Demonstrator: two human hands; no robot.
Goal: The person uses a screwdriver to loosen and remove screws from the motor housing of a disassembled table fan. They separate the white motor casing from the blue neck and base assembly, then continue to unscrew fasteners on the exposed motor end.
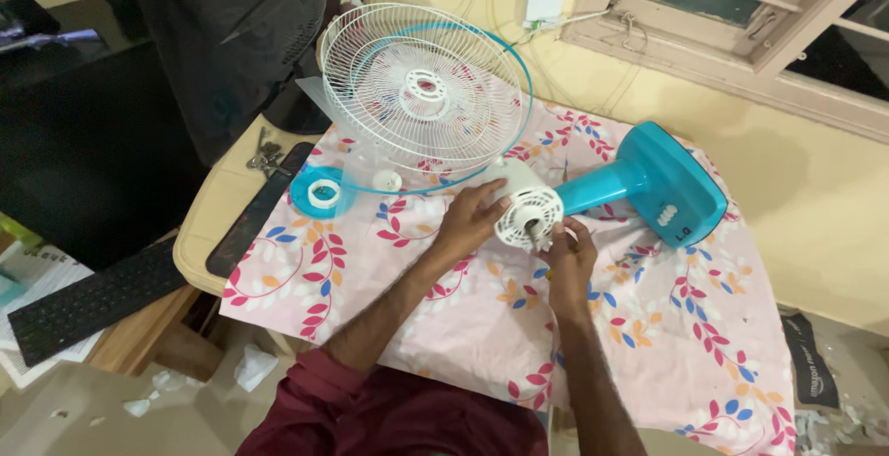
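1. We see our left hand (pixel 470 220) spread wide, its grip loose, with the palm and fingers resting on the side of the white fan motor (pixel 526 204).
2. Our right hand (pixel 567 254) sits just below the front of the motor. Its fingertips are pinched together at the small metal shaft (pixel 537 230) that sticks out of the middle.
3. The motor is round and white with slots on its face. It lies on its side on the tabletop, on a pink flowered cloth (pixel 667 326).
4. A blue neck joins the motor to the blue fan base (pixel 671 183), which lies to the right.
5. The white wire guard (pixel 421 90) with a blue ring leans up just behind the motor.
6. A small white ring (pixel 323 194) rests on a blue part to the left.
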